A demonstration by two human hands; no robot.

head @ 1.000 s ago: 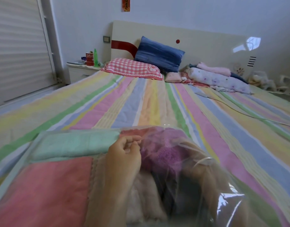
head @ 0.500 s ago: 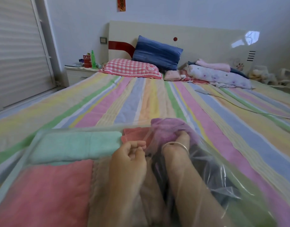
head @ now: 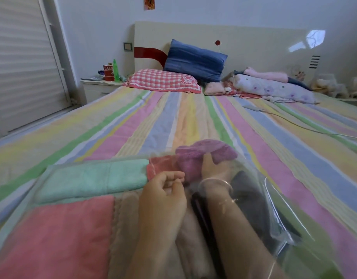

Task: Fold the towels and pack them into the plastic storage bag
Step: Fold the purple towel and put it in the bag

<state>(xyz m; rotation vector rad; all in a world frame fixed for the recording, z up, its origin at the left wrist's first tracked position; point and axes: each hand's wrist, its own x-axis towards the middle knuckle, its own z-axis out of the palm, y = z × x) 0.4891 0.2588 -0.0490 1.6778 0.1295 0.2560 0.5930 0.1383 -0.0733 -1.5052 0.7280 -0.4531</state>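
A clear plastic storage bag [head: 274, 200] lies on the striped bed in front of me. Inside it sit a folded mint towel [head: 93, 178], a pink towel [head: 52, 238], a beige towel [head: 123, 228], a red one [head: 159, 168] and a dark one [head: 252, 204]. My right hand [head: 214, 168] is deep inside the bag, its fingers closed on a purple towel [head: 195, 158] at the bag's far end. My left hand [head: 165, 190] rests on top of the bag and pinches the plastic beside the purple towel.
The striped bedspread [head: 173, 121] stretches ahead. A checked pillow [head: 163, 81], a blue pillow [head: 195, 59] and rolled bedding [head: 274, 89] lie at the headboard. A cable [head: 294, 121] runs across the right side. A nightstand [head: 101, 85] with bottles stands far left.
My right hand has pushed the purple towel farther into the bag, toward its far end. My left hand stays on the plastic and has shifted slightly.
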